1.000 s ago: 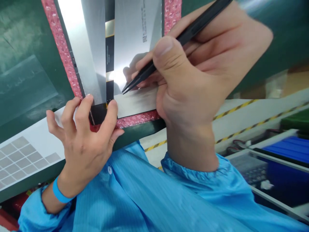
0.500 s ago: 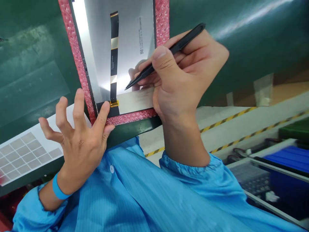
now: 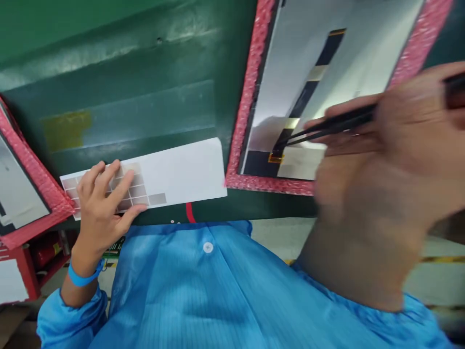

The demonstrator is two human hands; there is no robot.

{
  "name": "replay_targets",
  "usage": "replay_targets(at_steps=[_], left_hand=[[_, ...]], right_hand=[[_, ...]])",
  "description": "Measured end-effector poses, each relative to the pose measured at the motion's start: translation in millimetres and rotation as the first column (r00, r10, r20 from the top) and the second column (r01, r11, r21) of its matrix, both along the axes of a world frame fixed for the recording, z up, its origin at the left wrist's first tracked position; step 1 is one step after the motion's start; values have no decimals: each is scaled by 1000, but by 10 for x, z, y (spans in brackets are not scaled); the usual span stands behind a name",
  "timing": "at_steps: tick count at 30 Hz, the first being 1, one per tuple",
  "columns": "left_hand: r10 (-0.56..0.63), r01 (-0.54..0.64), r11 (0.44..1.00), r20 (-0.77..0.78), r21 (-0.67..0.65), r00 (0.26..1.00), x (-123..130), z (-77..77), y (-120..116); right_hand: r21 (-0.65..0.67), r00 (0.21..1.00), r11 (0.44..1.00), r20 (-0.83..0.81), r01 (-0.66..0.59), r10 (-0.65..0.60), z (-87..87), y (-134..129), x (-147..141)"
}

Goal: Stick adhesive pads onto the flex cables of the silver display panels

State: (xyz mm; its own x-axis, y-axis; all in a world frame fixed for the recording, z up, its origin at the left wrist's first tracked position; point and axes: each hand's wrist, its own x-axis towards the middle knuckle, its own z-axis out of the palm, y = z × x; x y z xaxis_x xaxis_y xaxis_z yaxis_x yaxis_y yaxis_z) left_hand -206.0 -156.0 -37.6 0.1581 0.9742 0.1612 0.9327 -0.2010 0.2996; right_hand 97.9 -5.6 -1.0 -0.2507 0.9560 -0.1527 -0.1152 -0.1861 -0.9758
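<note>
My right hand (image 3: 414, 140), blurred by motion, grips a pair of black tweezers (image 3: 341, 121). Their slim tips, slightly apart, point at the lower end of a dark ribbon cable (image 3: 304, 99); whether they touch it I cannot tell. That cable lies on the silvery back of a display panel (image 3: 370, 68), beside an amber connector end (image 3: 275, 158). Pink bubble wrap (image 3: 248, 102) frames the panel. On the left, my left hand (image 3: 101, 203) rests with fingers spread over a white sheet (image 3: 185, 169) bearing rows of grey square stickers, covering some of them.
Another silvery panel (image 3: 22, 184) in pink wrap lies at the far left. Yellowish tape (image 3: 67, 131) and a clear strip (image 3: 156, 114) are on the green work surface (image 3: 203, 48). A red strip (image 3: 190, 212) hangs at the near edge. A red cabinet (image 3: 32, 271) stands below left.
My left hand has left the panel's lower corner and moved left onto the sticker sheet. The view has swung left. The tweezer tips are now nearer the cable's lower end.
</note>
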Motion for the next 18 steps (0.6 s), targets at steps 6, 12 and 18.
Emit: replay_targets(at_steps=[6, 12, 18], left_hand=[[15, -15, 1000, -16, -16, 1000, 103, -93, -9], [-6, 7, 999, 15, -41, 1000, 84, -83, 1], [-6, 7, 998, 27, -55, 1000, 96, -91, -5]], right_hand=[[-7, 988, 996, 126, -87, 87, -108, -380, -627], [75, 964, 997, 264, -4, -16, -339, -600, -701], [17, 963, 990, 237, -137, 129, -336, -489, -715]])
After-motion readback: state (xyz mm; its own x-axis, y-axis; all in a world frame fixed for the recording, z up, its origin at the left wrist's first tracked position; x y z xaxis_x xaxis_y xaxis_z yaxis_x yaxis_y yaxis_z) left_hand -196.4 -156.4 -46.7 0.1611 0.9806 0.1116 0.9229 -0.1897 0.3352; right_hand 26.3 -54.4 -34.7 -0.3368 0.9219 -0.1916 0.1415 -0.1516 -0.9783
